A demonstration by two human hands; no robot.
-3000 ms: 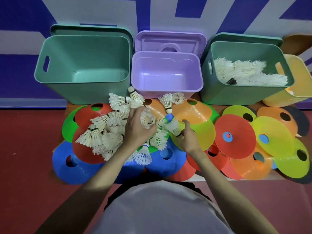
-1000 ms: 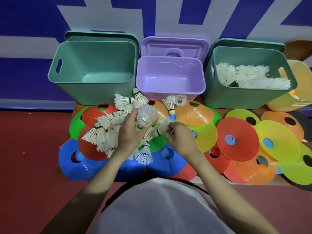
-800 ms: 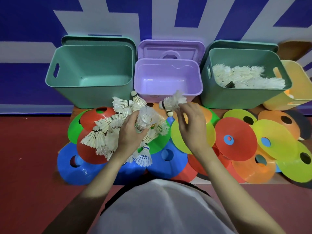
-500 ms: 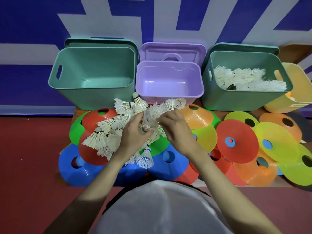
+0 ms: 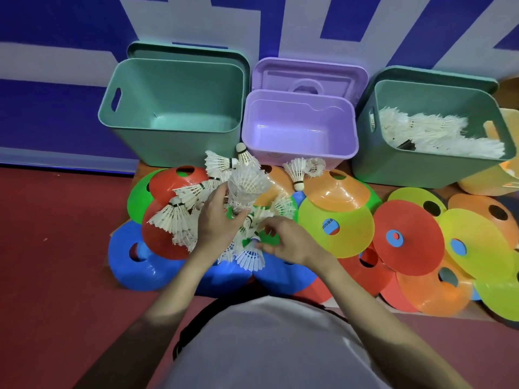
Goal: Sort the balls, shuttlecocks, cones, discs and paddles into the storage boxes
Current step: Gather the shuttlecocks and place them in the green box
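Sorting shuttlecocks; no writing we can read.
Our left grip (image 5: 216, 220) holds a shuttlecock stack (image 5: 245, 186); right grip (image 5: 283, 240) pinches one. Right green box (image 5: 421, 169) holds shuttlecocks; purple box (image 5: 297, 119) empty.

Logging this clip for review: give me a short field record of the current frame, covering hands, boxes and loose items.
left hand: grips a nested stack of white feather shuttlecocks
right hand: fingers curled at a loose shuttlecock on the pile
left green plastic box: nothing seen inside
purple plastic box: nothing seen inside
right green plastic box: holds white shuttlecocks
floor: coloured plastic disc cones overlapping, shuttlecocks scattered on top
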